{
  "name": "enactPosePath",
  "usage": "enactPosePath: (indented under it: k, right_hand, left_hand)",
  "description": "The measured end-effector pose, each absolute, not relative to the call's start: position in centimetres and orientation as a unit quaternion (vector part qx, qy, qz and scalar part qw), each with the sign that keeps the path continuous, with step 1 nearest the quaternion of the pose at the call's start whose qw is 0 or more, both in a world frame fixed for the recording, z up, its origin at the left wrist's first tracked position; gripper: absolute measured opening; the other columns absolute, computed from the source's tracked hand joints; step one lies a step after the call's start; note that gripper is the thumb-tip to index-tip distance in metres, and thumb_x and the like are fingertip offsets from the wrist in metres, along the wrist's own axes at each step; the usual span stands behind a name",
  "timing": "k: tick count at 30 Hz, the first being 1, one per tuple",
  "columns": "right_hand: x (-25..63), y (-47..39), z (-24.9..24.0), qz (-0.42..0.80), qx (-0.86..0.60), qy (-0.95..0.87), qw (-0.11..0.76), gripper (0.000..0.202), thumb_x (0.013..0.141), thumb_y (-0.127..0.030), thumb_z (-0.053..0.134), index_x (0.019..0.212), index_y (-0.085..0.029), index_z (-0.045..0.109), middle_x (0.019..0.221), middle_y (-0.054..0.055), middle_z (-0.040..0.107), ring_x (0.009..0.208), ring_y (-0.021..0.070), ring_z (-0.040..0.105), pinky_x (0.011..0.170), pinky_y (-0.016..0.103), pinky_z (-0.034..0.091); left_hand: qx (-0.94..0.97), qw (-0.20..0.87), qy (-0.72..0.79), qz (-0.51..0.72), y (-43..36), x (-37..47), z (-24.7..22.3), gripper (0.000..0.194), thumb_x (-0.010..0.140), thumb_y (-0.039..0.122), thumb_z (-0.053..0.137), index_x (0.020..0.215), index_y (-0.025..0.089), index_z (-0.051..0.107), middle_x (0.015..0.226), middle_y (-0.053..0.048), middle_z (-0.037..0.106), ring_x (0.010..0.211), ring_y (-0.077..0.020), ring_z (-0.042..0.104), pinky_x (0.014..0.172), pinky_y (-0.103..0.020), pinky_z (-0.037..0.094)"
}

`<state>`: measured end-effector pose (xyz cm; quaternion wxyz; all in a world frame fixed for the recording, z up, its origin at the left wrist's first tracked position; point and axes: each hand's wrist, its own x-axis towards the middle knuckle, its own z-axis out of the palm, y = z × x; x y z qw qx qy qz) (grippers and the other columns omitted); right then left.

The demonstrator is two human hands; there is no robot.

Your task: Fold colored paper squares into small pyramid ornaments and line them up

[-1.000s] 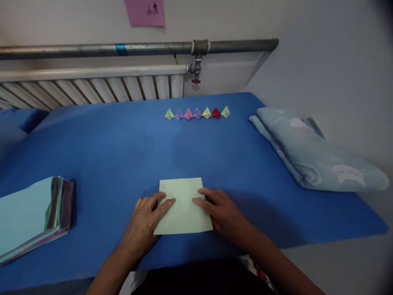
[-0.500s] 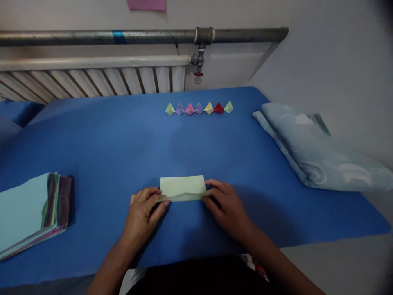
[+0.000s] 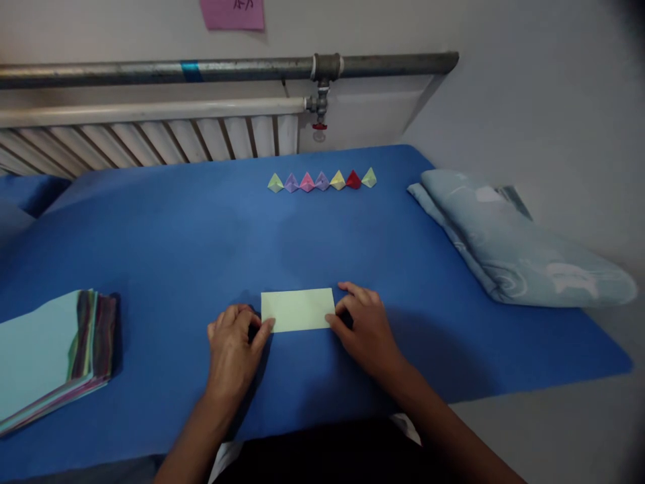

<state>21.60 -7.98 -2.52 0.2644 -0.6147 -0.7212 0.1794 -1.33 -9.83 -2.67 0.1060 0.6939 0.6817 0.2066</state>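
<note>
A pale green sheet of paper (image 3: 297, 310) lies on the blue surface in front of me as a flat, wide rectangle. My left hand (image 3: 234, 346) pinches its lower left corner, thumb on top and fingers curled at the side. At the opposite end, my right hand (image 3: 365, 331) has its thumb on the lower right corner. That hand's forefinger points out past the paper's upper right edge, and its other fingers are bent. Farther back stands a row of several small folded paper pieces (image 3: 307, 182) in green, purple, pink, yellow and red.
To the left is a thick stack of coloured paper (image 3: 37, 343). A folded grey-green blanket (image 3: 514, 249) rests at the right on the blue cover (image 3: 191, 249). Behind are a white radiator (image 3: 201, 138), a metal pipe (image 3: 252, 70) and a pink note (image 3: 232, 15) on the wall.
The paper's raised lower edge now lies flat, and both thumbs have come onto its lower corners. The view has tilted slightly, showing more of the pink note.
</note>
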Motion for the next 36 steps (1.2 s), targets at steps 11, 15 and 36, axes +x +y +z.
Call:
enactPosePath:
  k: [11, 15, 36]
  right_hand:
    - [21.1, -5.0, -0.2, 0.196, -0.552, -0.804, 0.105, 0.052, 0.073, -0.017, 0.054, 0.126, -0.018, 0.055, 0.127, 0.012, 0.057, 0.114, 0.0288, 0.050, 0.094, 0.043, 0.038]
    - [20.5, -2.6, 1.9, 0.236, -0.538, -0.809, 0.010, 0.051, 0.071, -0.022, 0.056, 0.122, -0.017, 0.056, 0.115, 0.012, 0.063, 0.103, 0.0268, 0.057, 0.086, 0.036, 0.041]
    - [19.9, -8.0, 0.2, 0.606, -0.554, -0.528, 0.218, 0.073, 0.071, -0.012, 0.058, 0.139, -0.024, 0.033, 0.052, -0.010, 0.052, 0.032, 0.0084, 0.043, 0.033, 0.018, 0.035]
  left_hand:
    - [0.866, 0.009, 0.453, 0.212, -10.7, 1.4, -2.9, 0.031, 0.091, 0.010, 0.043, 0.112, 0.019, 0.063, 0.108, -0.010, 0.064, 0.095, -0.0233, 0.055, 0.078, -0.038, 0.044]
    - [0.846, 0.007, 0.485, 0.220, -11.6, 2.8, -2.7, 0.028, 0.088, 0.007, 0.045, 0.109, 0.013, 0.063, 0.108, -0.012, 0.064, 0.096, -0.0251, 0.054, 0.080, -0.041, 0.046]
    - [0.844, -0.017, 0.451, 0.291, -13.2, 3.1, -2.7, 0.012, 0.087, 0.015, 0.055, 0.099, 0.013, 0.057, 0.099, -0.010, 0.064, 0.091, -0.0230, 0.056, 0.082, -0.039, 0.045]
